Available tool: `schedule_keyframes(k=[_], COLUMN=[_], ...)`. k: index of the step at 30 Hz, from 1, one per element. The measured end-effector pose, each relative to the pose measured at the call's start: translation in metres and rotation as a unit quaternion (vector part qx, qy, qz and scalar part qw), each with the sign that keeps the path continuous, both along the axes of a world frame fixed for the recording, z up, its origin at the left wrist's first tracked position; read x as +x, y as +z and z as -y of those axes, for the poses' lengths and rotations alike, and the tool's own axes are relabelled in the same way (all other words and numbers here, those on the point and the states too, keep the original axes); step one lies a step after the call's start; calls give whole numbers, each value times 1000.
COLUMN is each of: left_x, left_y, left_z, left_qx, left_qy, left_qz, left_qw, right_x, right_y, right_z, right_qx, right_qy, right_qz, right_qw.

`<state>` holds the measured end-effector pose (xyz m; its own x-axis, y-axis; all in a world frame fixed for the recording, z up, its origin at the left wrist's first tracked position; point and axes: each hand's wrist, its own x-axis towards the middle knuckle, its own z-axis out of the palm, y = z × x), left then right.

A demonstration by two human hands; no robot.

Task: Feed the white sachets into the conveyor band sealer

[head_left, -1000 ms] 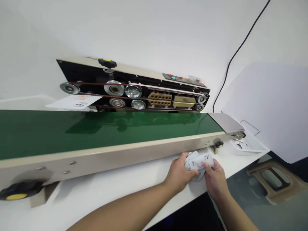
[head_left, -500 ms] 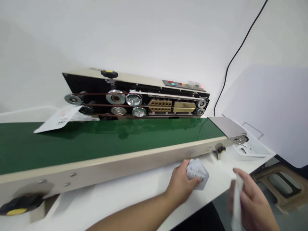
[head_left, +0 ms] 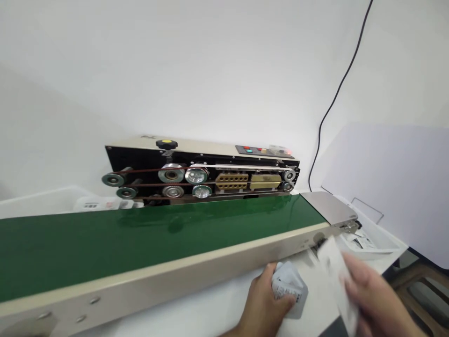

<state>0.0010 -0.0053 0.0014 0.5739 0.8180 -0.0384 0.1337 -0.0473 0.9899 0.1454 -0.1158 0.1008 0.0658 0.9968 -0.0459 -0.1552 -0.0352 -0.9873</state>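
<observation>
The left hand (head_left: 263,306) stays closed, gripping a white printed pouch (head_left: 289,286) just below the green conveyor belt (head_left: 140,243); the right hand (head_left: 379,299) pinches a second pouch (head_left: 335,276), raised and blurred, beside it.

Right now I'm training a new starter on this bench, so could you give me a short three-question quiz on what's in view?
1. Which hand is on the white printed pouch?
2. True or false: the right hand is empty.
3. Where is the yellow-topped knob?
A. On top of the sealer head
B. On the green conveyor belt
C. In the person's hand

Key:
1. The left hand
2. False: it holds a white packet, blurred by motion
3. A, the sealer head
</observation>
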Motion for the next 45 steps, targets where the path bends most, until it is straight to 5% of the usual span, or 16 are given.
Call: schedule_keyframes(k=[6,13,38,45], left_x=[0,-3,-3,-3], left_y=[-1,3,6,2], left_z=[-2,-6,-2,1], left_qx=[5,11,14,24], left_qy=[4,-21,-4,-1], left_qz=[-24,-46,-46,-27], left_qw=[1000,999,999,999], right_x=[53,77,43,41], right_y=[63,69,64,62], right_z=[-116,-178,-195,-177], right_qx=[-45,-89,-110,-81], right_qy=[-275,-341,-279,-284], right_qz=[45,112,139,251], right_qw=[959,929,944,922])
